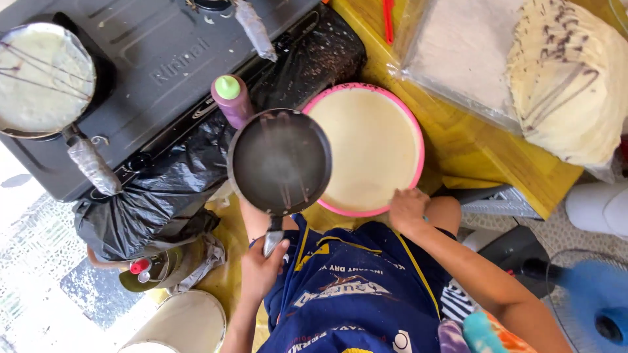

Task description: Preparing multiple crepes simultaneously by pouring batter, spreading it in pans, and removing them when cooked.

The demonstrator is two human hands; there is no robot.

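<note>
Over the pink-rimmed basin of batter (366, 147), I see the small dark pan (280, 160) held level, thin brown lines streaked across its inside. Left hand (260, 268) is clamped on the pan's handle; right hand (407, 208) is closed on the basin's near rim, steadying it.

Risks, as I judge them: the pan overlaps the basin edge, so a dip too steep could slop batter onto the yellow surface (471, 144). The squeeze bottle (231, 98), maroon with a green cap, stands just beside the pan and could be knocked over. A second pan (42, 78) sits on the stove (157, 59) with batter in it; left unattended, it may scorch.

Packaging: clear plastic bag (458, 52), upper right, beside a stack of finished crepes (569, 85). Black plastic sheeting (163, 189) drapes the stove front. Apron (353, 294) is blue with yellow and white print.
</note>
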